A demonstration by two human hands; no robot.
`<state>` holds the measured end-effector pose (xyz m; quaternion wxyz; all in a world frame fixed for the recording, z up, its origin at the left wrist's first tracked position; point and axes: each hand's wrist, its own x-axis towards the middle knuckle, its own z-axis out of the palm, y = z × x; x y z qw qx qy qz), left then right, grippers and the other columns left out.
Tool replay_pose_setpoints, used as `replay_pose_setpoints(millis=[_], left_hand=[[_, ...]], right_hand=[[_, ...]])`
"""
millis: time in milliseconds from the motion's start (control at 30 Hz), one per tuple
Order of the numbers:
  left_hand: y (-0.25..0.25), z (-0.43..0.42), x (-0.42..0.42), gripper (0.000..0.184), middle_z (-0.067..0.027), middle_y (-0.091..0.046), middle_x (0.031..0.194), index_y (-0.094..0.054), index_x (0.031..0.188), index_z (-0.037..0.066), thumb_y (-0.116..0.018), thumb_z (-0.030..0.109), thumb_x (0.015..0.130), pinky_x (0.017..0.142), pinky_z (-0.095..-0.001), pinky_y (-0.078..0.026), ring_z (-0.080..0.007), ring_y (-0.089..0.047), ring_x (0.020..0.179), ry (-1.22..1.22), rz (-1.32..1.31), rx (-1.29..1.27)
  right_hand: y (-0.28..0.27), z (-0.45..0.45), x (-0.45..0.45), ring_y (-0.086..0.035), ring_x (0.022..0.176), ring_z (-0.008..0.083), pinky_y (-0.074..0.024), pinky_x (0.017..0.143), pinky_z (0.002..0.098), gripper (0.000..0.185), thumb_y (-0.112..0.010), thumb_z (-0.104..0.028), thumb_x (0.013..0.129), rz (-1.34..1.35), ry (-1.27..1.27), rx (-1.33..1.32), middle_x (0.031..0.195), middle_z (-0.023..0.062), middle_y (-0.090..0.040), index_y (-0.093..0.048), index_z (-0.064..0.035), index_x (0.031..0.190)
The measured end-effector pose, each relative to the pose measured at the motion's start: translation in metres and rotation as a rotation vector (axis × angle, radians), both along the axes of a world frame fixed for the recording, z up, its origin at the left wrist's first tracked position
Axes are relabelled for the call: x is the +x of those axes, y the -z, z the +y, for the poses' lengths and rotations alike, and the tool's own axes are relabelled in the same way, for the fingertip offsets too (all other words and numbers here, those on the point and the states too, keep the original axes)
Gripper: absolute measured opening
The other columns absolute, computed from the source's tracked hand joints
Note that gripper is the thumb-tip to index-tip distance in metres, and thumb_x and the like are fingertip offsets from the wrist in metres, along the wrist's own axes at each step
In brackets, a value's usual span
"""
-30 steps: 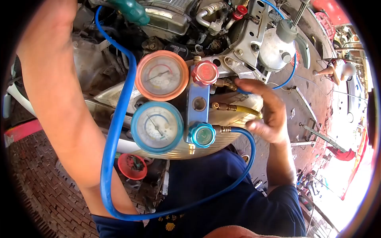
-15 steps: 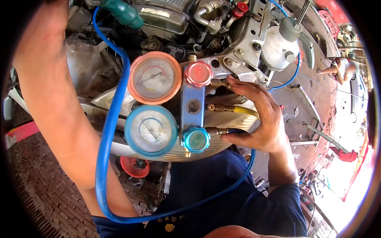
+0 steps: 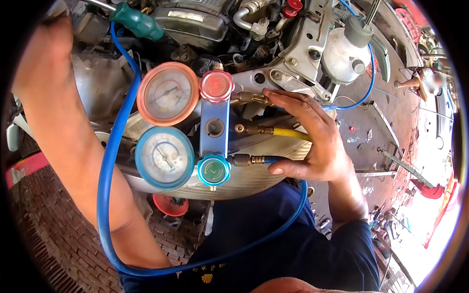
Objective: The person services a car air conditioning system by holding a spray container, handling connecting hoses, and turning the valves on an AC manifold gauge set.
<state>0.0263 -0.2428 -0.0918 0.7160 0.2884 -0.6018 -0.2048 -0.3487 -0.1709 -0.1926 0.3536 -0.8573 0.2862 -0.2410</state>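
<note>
A manifold gauge set (image 3: 215, 127) hangs over the car's front, with a red-rimmed gauge (image 3: 168, 94), a blue-rimmed gauge (image 3: 165, 157), a red knob (image 3: 216, 85) and a blue knob (image 3: 214, 169). My right hand (image 3: 320, 141) curls around its hoses: fingertips at the upper brass fitting (image 3: 254, 98), thumb against the blue hose (image 3: 276, 159). The yellow hose (image 3: 290, 133) passes between them. My left hand (image 3: 54, 29) reaches to the upper left edge over the engine bay, its fingers hidden. A green-handled screwdriver (image 3: 139, 22) is nearby, to its right.
A blue hose (image 3: 110, 176) loops across my left forearm and chest. A white bottle (image 3: 344, 56) stands at upper right beside the metal front frame (image 3: 293, 62). A red bowl (image 3: 171, 205) sits below on brick paving. Another person (image 3: 422, 83) is far right.
The gauge set has shifted left in view, with my right hand moving slightly left beside it. The screwdriver appears lower and further left, more of its shaft showing.
</note>
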Motion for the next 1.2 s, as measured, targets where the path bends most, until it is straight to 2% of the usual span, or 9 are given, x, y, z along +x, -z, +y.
replay_pose_setpoints(millis=[67,133,167,233,433,600,633,733,1200], left_hand=[[-0.002,0.001,0.003,0.021,-0.0033,-0.053,0.072,-0.058,0.091,0.005,-0.047,0.019,0.103,0.073,-0.0326,-0.047,-0.0140,-0.051,0.068,-0.004,0.007,-0.007],[0.001,-0.002,0.004,0.021,-0.0033,-0.053,0.072,-0.058,0.091,0.005,-0.047,0.019,0.103,0.074,-0.0326,-0.047,-0.0140,-0.051,0.068,-0.002,-0.001,0.000],[0.001,0.002,0.004,0.021,-0.0033,-0.053,0.072,-0.058,0.090,0.005,-0.047,0.019,0.103,0.074,-0.0326,-0.047,-0.0140,-0.051,0.068,-0.004,0.002,-0.001],[0.003,0.001,0.003,0.021,-0.0033,-0.053,0.072,-0.058,0.090,0.005,-0.048,0.018,0.103,0.074,-0.0326,-0.047,-0.0140,-0.051,0.068,-0.006,0.004,0.003],[0.008,0.006,-0.002,0.020,-0.0033,-0.053,0.073,-0.058,0.090,0.005,-0.048,0.018,0.102,0.074,-0.0325,-0.047,-0.0139,-0.051,0.069,-0.008,0.010,0.010],[0.016,0.025,-0.016,0.019,-0.0033,-0.053,0.073,-0.058,0.090,0.005,-0.048,0.017,0.102,0.074,-0.0324,-0.047,-0.0139,-0.051,0.069,0.013,0.011,0.034],[0.019,0.037,-0.024,0.019,-0.0033,-0.053,0.073,-0.058,0.090,0.005,-0.048,0.017,0.102,0.074,-0.0324,-0.047,-0.0139,-0.050,0.069,0.013,0.020,0.043],[0.023,0.055,-0.037,0.019,-0.0032,-0.053,0.073,-0.058,0.090,0.005,-0.048,0.016,0.102,0.074,-0.0324,-0.047,-0.0139,-0.050,0.069,0.025,0.023,0.058],[0.029,0.075,-0.054,0.017,-0.0032,-0.052,0.074,-0.057,0.089,0.005,-0.049,0.014,0.102,0.074,-0.0322,-0.047,-0.0139,-0.050,0.069,0.011,0.038,0.074]], right_hand=[[0.003,-0.004,-0.004,-0.059,0.129,0.0361,-0.0466,0.108,0.0451,0.091,-0.092,-0.040,0.067,0.003,-0.021,-0.005,0.141,0.0168,-0.062,-0.056,0.0008,0.140],[0.005,-0.008,-0.009,-0.059,0.129,0.0406,-0.0448,0.109,0.0470,0.093,-0.085,-0.055,0.075,0.046,-0.051,-0.079,0.139,0.0243,-0.062,-0.056,0.0078,0.137],[0.004,-0.008,-0.010,-0.059,0.129,0.0406,-0.0448,0.109,0.0470,0.093,-0.085,-0.055,0.075,0.047,-0.053,-0.081,0.139,0.0243,-0.062,-0.056,0.0078,0.137],[0.001,-0.007,-0.011,-0.059,0.129,0.0369,-0.0456,0.109,0.0453,0.084,-0.090,-0.041,0.072,0.031,-0.003,-0.042,0.139,0.0167,-0.064,-0.059,0.0018,0.138],[0.013,-0.011,-0.019,-0.062,0.126,0.0374,-0.0461,0.108,0.0433,0.077,-0.088,-0.040,0.077,-0.121,0.042,-0.011,0.135,0.0209,-0.066,-0.061,0.0044,0.133],[0.027,-0.015,-0.030,-0.064,0.123,0.0284,-0.0447,0.108,0.0387,0.058,-0.069,-0.040,0.097,-0.286,0.221,0.187,0.128,0.0192,-0.070,-0.062,0.0073,0.130],[0.031,-0.016,-0.032,-0.064,0.123,0.0284,-0.0447,0.108,0.0387,0.058,-0.069,-0.040,0.097,-0.286,0.220,0.188,0.128,0.0192,-0.070,-0.062,0.0073,0.130],[0.043,-0.021,-0.035,-0.063,0.121,0.0226,-0.0454,0.106,0.0357,0.043,-0.059,-0.029,0.106,-0.431,0.270,0.296,0.126,0.0181,-0.070,-0.061,0.0069,0.130],[0.041,-0.024,-0.032,-0.065,0.116,0.0188,-0.0467,0.103,0.0320,0.031,-0.063,-0.018,0.104,-0.386,0.314,0.315,0.121,0.0152,-0.072,-0.063,0.0046,0.125]])
